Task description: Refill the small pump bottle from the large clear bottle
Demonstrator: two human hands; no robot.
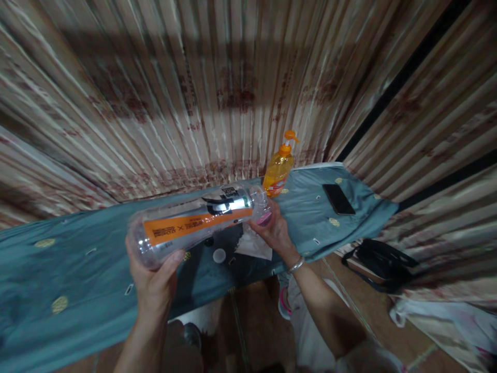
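Observation:
A large clear plastic bottle (200, 223) with an orange and silver label lies nearly on its side in the air, its mouth to the right. My left hand (155, 277) is wrapped round its base end. At the mouth, my right hand (278, 233) grips a small clear container (264, 213) with some pink in it; its exact kind is partly hidden by my fingers. The two openings appear to meet. Below them, a white tissue (254, 248) and a round whitish cap (219, 255) rest on the teal cloth (97, 274).
Behind my right hand stands an orange pump bottle (278, 172) of yellow liquid. A black phone (338, 199) lies farther right on the cloth. Pleated curtains (217, 93) hang close behind the table. On the floor at the right sits a black bag (380, 264).

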